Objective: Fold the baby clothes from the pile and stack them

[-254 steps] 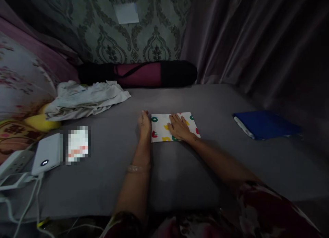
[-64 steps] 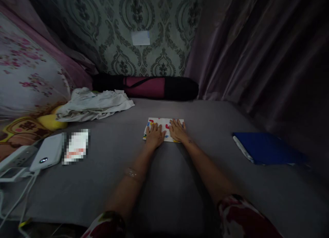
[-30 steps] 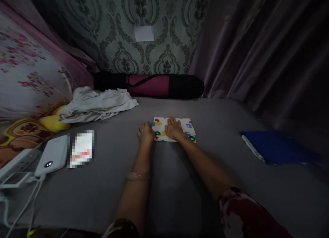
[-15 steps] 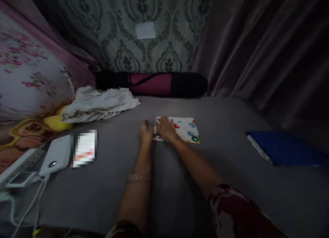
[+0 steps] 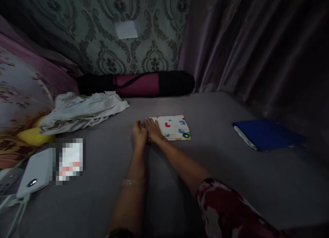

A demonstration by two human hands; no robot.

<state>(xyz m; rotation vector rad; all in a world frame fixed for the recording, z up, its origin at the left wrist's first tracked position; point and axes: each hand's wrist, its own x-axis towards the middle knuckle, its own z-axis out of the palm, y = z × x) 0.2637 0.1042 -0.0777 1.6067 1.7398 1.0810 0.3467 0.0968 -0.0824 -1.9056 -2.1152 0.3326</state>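
Note:
A small folded white cloth (image 5: pixel 172 127) printed with coloured shapes lies flat on the grey bed sheet (image 5: pixel 180 183). My right hand (image 5: pixel 153 129) rests flat on the cloth's left end, fingers stretched out. My left hand (image 5: pixel 139 133) lies just left of the cloth's edge on the sheet, fingers together and pointing away from me; I cannot see whether they pinch the cloth's edge. A clear bangle circles my left wrist.
A crumpled white garment (image 5: pixel 82 107) lies at the back left beside a flowered pillow (image 5: pixel 17 97). A dark rolled bag (image 5: pixel 138 83) lies along the wall. A folded blue cloth (image 5: pixel 264 133) sits at the right. A white power bank (image 5: pixel 32 171) with cables is at the left.
My right hand has slid leftward across the cloth to its left end, baring most of the printed top. My left hand stays beside the cloth's left edge. The view has shifted right.

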